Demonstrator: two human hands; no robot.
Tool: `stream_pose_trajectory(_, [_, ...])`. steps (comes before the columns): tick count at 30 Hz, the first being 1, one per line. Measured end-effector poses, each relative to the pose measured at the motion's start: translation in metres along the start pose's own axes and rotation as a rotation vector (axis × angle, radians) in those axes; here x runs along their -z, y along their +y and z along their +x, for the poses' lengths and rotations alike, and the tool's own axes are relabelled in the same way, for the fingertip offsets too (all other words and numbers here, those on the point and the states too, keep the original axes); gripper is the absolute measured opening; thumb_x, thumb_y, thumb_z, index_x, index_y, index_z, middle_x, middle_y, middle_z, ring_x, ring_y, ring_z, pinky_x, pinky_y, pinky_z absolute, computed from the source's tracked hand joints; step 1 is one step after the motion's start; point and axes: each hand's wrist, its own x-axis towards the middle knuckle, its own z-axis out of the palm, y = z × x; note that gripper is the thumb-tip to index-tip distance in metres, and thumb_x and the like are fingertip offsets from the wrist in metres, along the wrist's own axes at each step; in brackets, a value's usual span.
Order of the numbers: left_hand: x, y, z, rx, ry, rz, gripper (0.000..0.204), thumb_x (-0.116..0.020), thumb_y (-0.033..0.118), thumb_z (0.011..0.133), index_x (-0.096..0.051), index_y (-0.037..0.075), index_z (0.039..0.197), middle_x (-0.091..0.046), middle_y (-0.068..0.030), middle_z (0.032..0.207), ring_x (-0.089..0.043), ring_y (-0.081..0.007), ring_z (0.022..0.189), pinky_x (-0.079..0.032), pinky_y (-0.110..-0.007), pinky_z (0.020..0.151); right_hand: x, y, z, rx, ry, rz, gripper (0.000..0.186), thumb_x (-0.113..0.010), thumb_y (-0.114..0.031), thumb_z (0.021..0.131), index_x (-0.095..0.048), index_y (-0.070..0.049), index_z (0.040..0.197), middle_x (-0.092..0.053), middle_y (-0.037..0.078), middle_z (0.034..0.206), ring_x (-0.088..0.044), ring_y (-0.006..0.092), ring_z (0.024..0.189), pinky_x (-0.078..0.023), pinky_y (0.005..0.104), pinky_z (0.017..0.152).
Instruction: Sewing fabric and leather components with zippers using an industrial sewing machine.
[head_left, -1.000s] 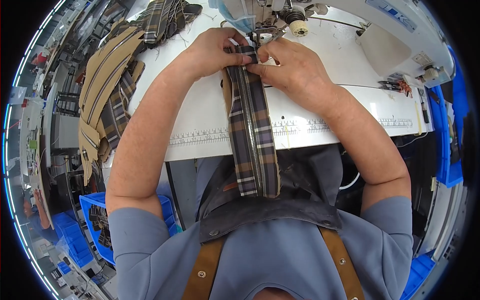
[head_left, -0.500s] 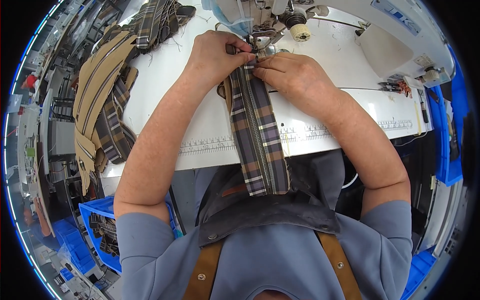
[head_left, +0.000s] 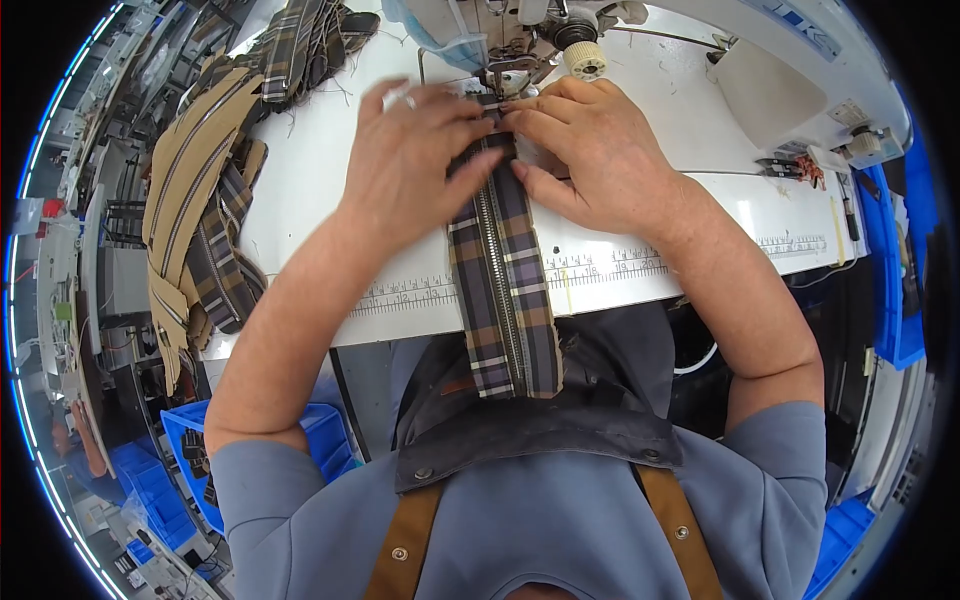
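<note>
A long plaid fabric strip with a metal zipper (head_left: pixel 505 290) down its middle runs from the sewing machine's presser foot (head_left: pixel 497 85) over the table edge toward my lap. My left hand (head_left: pixel 410 155), smeared by motion, hovers over the strip's left side near its far end, fingers spread. On the other side, my right hand (head_left: pixel 600 145) holds the far end of the strip by the foot, with bent fingertips on the cloth and the thumb at its right edge. The strip's far tip is partly hidden by the fingers.
Left on the white table (head_left: pixel 310 190) lies a pile of tan and plaid zipper strips (head_left: pixel 200 170). The sewing machine (head_left: pixel 780 70) arches over the right. Small scissors (head_left: pixel 778 166) lie at the right. Blue bins (head_left: pixel 330 440) with fabric pieces stand below left.
My left hand has released its pinch at the strip's far end, moved left and toward me, and spread its fingers. The right thumb has come apart from the fingers. The strip's near end shifted slightly left.
</note>
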Motion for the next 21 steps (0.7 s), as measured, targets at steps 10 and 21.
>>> stream_pose_trajectory(10, [0.002,0.031,-0.022,0.097,-0.096,-0.117,0.051,-0.076,0.034,0.091,-0.069,0.003,0.131,-0.065,-0.0181,0.141,-0.058,-0.0387,0.136,-0.049,-0.048,0.111,-0.006,0.002,-0.002,0.03,0.075,-0.006,0.04,-0.076,-0.035,0.081,-0.077,-0.006,0.108,-0.074,0.005,0.107,-0.065,0.0238,0.106,-0.053,0.0399,0.09])
stream_pose_trajectory(21, [0.0,0.03,-0.021,0.074,-0.044,-0.201,0.046,-0.077,0.026,0.09,-0.07,-0.001,0.127,-0.066,-0.021,0.137,-0.062,-0.0367,0.131,-0.055,-0.044,0.105,-0.008,0.002,0.0,0.015,0.056,-0.041,0.044,-0.077,-0.035,0.08,-0.075,-0.005,0.111,-0.073,0.005,0.108,-0.066,0.0238,0.106,-0.054,0.0404,0.088])
